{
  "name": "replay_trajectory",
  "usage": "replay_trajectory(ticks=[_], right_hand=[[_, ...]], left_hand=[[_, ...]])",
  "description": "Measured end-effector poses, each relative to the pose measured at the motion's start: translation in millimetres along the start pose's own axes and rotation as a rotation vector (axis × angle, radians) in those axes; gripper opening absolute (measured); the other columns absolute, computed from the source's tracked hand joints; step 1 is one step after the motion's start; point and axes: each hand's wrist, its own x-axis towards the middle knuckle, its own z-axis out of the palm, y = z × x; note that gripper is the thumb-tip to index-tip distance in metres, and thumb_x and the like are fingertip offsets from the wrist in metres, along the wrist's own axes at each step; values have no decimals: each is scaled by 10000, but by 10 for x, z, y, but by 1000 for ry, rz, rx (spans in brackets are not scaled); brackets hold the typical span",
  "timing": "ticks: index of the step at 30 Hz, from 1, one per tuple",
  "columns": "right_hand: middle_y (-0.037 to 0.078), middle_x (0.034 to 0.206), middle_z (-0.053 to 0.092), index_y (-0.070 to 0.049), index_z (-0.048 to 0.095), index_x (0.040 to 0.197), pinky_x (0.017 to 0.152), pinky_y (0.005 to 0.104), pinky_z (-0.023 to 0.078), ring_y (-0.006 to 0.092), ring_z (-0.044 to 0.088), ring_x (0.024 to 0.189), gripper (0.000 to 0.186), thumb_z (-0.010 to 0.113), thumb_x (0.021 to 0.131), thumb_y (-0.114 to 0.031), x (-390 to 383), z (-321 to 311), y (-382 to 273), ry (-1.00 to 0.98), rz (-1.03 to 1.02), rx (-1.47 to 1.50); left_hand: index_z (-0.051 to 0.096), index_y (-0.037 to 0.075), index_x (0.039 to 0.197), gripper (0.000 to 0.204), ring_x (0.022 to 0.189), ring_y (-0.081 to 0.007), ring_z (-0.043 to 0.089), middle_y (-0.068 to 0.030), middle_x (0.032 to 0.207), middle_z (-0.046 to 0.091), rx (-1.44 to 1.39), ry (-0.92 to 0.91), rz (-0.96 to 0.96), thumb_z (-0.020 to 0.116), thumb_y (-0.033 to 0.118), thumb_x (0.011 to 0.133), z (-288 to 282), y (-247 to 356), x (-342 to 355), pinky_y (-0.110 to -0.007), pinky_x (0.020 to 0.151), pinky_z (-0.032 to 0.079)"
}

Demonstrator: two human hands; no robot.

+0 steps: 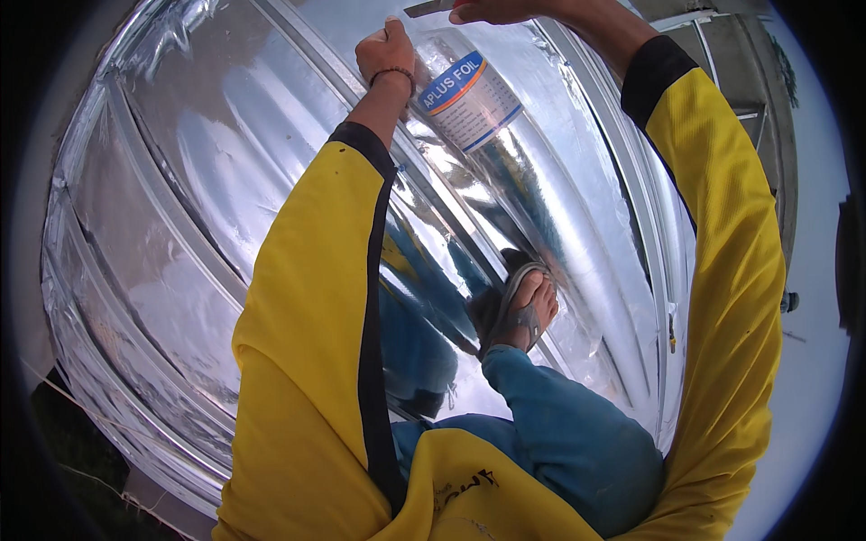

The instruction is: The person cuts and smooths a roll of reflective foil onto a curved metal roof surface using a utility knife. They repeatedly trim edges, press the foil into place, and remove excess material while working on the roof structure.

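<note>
A worker in a yellow long-sleeved top crouches on a roof frame lined w/ silver foil sheet [207, 180], which fills the left and centre of the view and sags between metal purlins [171, 216]. Far centre, the left hand [386, 50] is closed in a fist, pressed down on the foil beside the top end of a foil roll [469, 99] w/ a blue-and-white label; whether it pinches the sheet can't be told. The roll lies diagonally, running from far centre toward the near right, where the sandalled foot [523, 311] stands on a purlin. Far right of the fist, at the frame's top edge, the right hand [501, 9] grips a tool w/ a grey blade [428, 8] and red handle; fingers are wrapped shut, mostly cropped.

Risks, as judged: the thin sheet likely bears no weight, so a foot slipping off the purlin could tear through. The blade, close to the left fist, could nick it if it skids on the slick film. The roll could slide downslope if let go.
</note>
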Motion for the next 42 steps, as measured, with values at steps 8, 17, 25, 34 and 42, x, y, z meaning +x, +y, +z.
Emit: replay_trajectory(ticks=[8,17,25,34,42], right_hand=[[64,943,780,-145,789,961,743,424,546,253,754,926,173,664,879,-232,245,3,-51,-86,-120,17],[52,942,779,-149,785,971,747,411,547,245,753,936,175,659,885,-234,317,-81,5,-147,-102,-79],[42,940,779,-152,782,981,750,400,548,238,751,944,177,655,889,-235,688,413,-206,138,-104,-336],[89,830,748,-106,743,1039,711,437,567,247,744,787,317,669,923,-391,867,968,352,592,358,234],[139,923,726,-56,710,1146,793,398,536,268,705,842,606,773,811,-557,194,1310,-68,454,460,975]], left_hand=[[732,-12,789,609,783,-410,701,-224,805,724,92,137,-148,465,482,1023,-91,239,-112,-505,762,535],[748,17,811,623,805,-420,694,-209,824,722,102,214,3,448,517,1031,51,226,-163,-503,752,532],[754,21,850,659,827,-424,700,-213,854,731,170,234,4,391,534,1047,-58,237,-149,-496,765,544],[753,6,895,729,848,-433,700,-236,859,727,204,282,-15,287,539,1068,-92,231,-170,-520,795,539],[701,46,769,669,758,-418,692,-189,723,690,180,197,266,408,590,1025,-83,127,-258,-491,708,517]])
